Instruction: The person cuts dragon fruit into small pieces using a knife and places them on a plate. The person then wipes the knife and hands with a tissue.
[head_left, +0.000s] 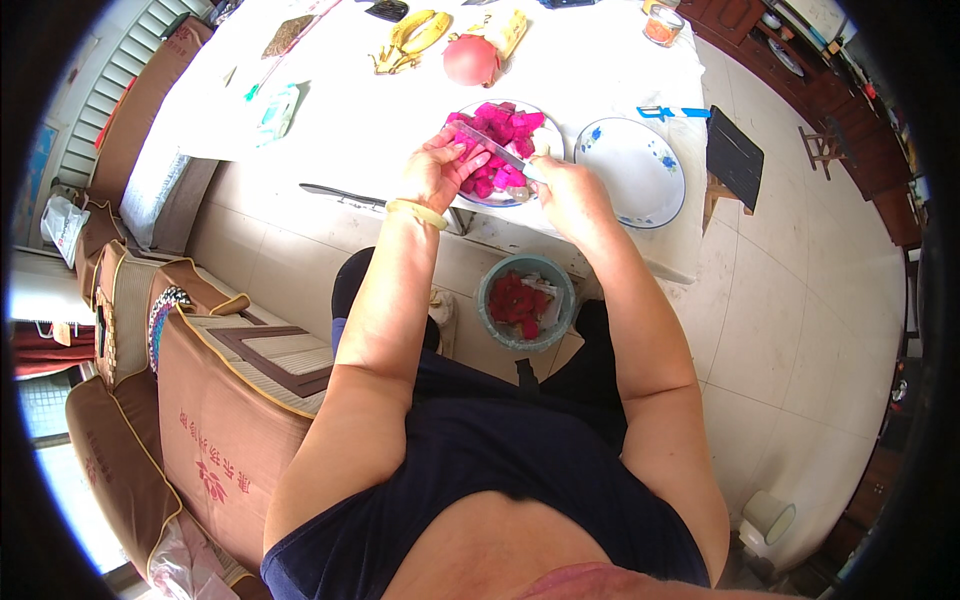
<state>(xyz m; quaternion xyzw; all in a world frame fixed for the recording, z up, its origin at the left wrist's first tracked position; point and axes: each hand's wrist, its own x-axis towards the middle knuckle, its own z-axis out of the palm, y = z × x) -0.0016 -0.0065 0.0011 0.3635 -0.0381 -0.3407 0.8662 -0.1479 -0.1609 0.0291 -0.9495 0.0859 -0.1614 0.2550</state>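
My left hand holds a magenta piece of dragon fruit over the left side of a white plate. My right hand grips the pale handle of a knife. Its blade slants up and leftward across the plate, its tip by my left fingers and against or just above the held piece. Beneath both hands, the plate carries many cut dragon fruit chunks; the hands and blade hide some of them. Beside it on the right stands a bare white plate with blue flowers.
Farther back lie a whole dragon fruit and bananas. A blue peeler rests at the table's right edge, a dark-bladed knife along the front edge. Below, a lined bin holds red peels. A covered sofa stands left.
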